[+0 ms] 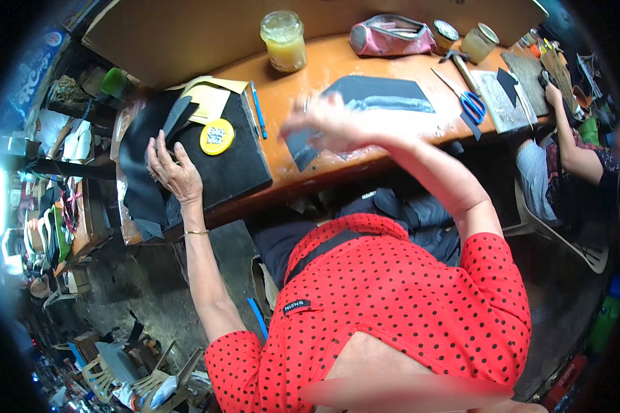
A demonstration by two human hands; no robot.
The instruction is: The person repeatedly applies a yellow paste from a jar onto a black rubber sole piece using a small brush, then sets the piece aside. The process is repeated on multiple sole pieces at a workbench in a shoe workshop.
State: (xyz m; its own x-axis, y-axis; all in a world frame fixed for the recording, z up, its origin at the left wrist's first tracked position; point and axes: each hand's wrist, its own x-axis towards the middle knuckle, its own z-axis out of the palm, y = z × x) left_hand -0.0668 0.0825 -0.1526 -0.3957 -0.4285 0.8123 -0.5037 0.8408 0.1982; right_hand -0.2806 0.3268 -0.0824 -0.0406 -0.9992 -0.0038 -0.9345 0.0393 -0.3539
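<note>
My left hand (174, 168) lies with its fingers apart on black sheet material (136, 155) at the left end of the table. Under and beside it is a flat black board (238, 168), with a round yellow lid (217, 137) on top. My right hand (331, 124) is over the middle of the table, its fingers smeared by motion, so I cannot tell whether it holds anything. Partly hidden below it is a dark grey cut piece (300, 150). Just behind, a larger dark piece with a shiny front strip (382, 93) lies flat.
A jar of yellowish paste (283, 45) stands at the back. A blue pen (258, 110) and yellow sheets (210, 100) lie at left. Rightward are a pink pouch (391, 36), blue-handled scissors (472, 104), a hammer (463, 69) and a light board (503, 102). Another person's arm (573, 141) reaches in at far right.
</note>
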